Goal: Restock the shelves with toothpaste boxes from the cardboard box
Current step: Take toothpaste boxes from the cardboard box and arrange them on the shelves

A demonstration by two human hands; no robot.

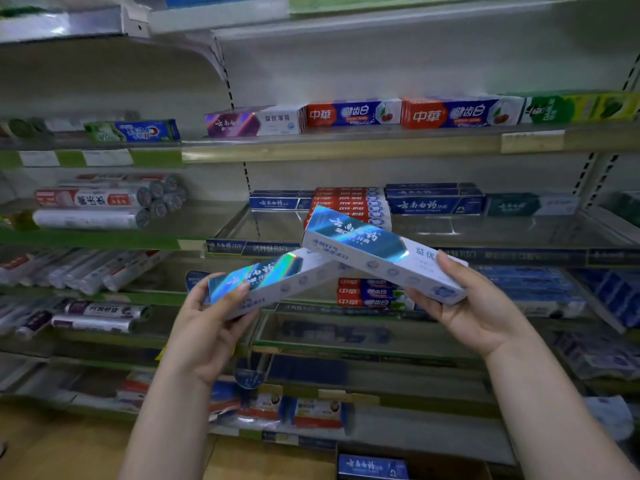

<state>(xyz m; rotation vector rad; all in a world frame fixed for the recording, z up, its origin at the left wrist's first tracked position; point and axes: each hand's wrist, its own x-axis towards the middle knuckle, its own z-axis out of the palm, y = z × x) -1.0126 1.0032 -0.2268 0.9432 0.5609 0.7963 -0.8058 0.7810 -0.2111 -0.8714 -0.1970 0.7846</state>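
My left hand (211, 327) grips one white toothpaste box with a shiny teal panel (273, 277), tilted up to the right. My right hand (474, 306) holds a second matching toothpaste box (374, 252), tilted up to the left. The far ends of the two boxes meet in front of the middle shelf (485, 233). At the bottom edge a blue toothpaste box (372, 467) lies in what looks like the cardboard box (450, 469), mostly out of view.
The upper shelf (346, 147) carries a purple-white box (254, 121), red-blue boxes (353, 114) and a green box (578, 109). Blue boxes (434, 202) and a red stack (349, 204) stand at the back of the middle shelf. Wrapped rolls (93, 209) fill the left bay.
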